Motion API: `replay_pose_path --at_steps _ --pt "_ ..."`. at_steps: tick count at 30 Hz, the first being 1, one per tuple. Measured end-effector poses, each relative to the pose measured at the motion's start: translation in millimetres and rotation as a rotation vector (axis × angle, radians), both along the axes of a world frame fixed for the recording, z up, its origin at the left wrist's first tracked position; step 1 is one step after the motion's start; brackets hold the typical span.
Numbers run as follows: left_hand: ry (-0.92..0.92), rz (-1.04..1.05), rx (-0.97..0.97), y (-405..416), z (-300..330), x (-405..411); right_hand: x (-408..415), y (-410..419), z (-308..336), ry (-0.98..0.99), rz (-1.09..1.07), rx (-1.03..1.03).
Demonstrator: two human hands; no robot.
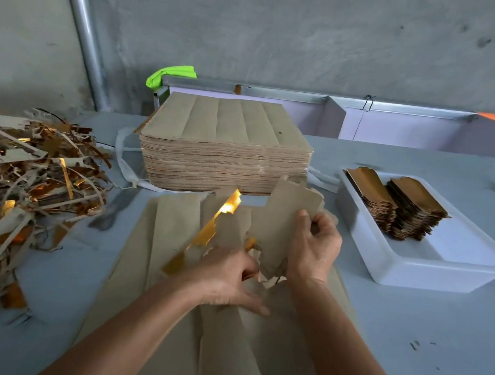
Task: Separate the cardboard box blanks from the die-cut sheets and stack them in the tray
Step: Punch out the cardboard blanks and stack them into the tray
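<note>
A brown die-cut sheet [170,271] lies flat on the table in front of me, partly torn. My right hand [314,249] grips a box blank [286,216] lifted upright off the sheet. My left hand [230,277] pinches a strip of the sheet [215,223] with a shiny gold underside, curling up beside the blank. A tall stack of uncut sheets [225,154] stands behind. The white tray [414,275] at the right holds two piles of finished blanks [397,203].
A heap of brown and gold offcut strips [27,182] covers the table's left side. A metal rail [310,97] and a green cloth [169,75] sit at the back by the grey wall. White strapping [121,158] lies around the stack's base.
</note>
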State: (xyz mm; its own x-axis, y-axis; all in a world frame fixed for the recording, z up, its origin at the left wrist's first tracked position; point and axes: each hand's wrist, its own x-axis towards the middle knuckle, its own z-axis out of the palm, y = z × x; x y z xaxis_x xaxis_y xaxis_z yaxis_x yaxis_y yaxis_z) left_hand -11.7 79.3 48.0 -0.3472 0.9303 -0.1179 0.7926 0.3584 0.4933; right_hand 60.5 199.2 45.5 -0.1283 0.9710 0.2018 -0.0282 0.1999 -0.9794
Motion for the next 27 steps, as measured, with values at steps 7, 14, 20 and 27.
replay_pose_path --at_steps 7,14,20,27 --pt "0.024 -0.110 -0.055 -15 17 -17 22 37 7 0.212 -0.161 -0.210" --pt "-0.042 -0.050 0.036 -25 26 -46 53 46 7 -0.198 0.133 0.101" --pt "-0.289 -0.016 0.221 -22 13 -47 53 27 6 -0.743 0.437 0.412" --pt "-0.497 0.068 0.522 -21 0 -49 46 12 8 -0.814 0.522 0.443"
